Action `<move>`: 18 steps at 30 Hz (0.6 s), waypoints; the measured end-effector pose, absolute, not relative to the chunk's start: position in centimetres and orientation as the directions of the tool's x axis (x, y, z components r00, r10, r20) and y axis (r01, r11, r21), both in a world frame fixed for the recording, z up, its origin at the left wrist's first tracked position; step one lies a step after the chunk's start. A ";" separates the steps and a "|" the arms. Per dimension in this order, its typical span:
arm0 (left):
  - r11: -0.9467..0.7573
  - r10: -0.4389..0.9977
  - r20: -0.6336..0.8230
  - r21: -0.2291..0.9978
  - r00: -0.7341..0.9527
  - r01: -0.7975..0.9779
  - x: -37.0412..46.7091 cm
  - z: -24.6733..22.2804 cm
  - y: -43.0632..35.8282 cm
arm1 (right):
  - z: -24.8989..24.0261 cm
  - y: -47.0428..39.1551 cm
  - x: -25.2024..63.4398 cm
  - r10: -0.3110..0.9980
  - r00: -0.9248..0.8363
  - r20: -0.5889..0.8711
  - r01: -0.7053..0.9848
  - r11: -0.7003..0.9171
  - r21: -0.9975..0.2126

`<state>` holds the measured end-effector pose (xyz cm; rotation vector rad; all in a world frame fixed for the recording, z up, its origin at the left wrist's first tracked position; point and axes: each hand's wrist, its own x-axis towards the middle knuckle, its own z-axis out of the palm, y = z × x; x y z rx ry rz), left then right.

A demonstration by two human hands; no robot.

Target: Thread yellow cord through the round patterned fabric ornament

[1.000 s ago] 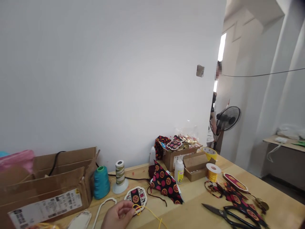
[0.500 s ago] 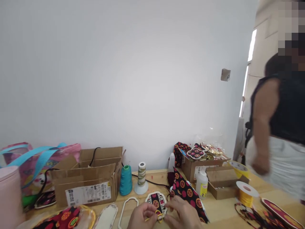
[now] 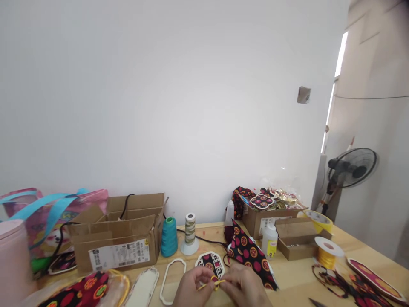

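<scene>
At the far left of the wooden table (image 3: 351, 243) stand a pink container (image 3: 12, 260) and a pink bag with blue straps (image 3: 47, 213), and just right of them an open cardboard box (image 3: 118, 238) with a printed label. Nearer, a patterned fabric piece in a clear wrap (image 3: 89, 292) lies beside two white frames (image 3: 172, 281). Behind these are a teal thread cone (image 3: 168, 236) and a green-and-white spool (image 3: 189, 234). At the near middle, the left hand (image 3: 191, 290) and the right hand (image 3: 246, 290) are drawn close together, each pinching the yellow cord (image 3: 214, 283) between thumb and fingertips, the cord bent into a small loop between them, just in front of the round patterned ornament (image 3: 211, 263) that lies flat on the table. Half a second ago the hands were at the same spot with the same loop, so the working of the cord goes on without a break; a second ago only the left hand showed there. Right of the hands a dark patterned cloth (image 3: 252, 256) is heaped, then a small white bottle (image 3: 270, 241), two cardboard boxes (image 3: 297, 243), one filled with ornaments, and a yellow ribbon spool (image 3: 327, 253). The person who crossed at the right half a second ago has gone, and a standing fan (image 3: 351, 168) now shows there.
</scene>
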<state>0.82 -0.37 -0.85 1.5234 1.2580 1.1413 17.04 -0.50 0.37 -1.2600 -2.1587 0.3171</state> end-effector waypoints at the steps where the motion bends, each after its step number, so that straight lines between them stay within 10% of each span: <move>1: -0.149 0.988 0.134 0.959 0.078 0.240 0.8 -1.0 -0.3 | 0.4 -0.5 17.0 0.848 -0.357 0.392 0.690 0.522 -0.501; 18: -0.090 0.994 0.078 0.981 0.076 0.174 1.3 -1.2 -0.6 | 0.5 0.1 17.5 0.896 -0.071 0.438 0.419 0.425 -0.802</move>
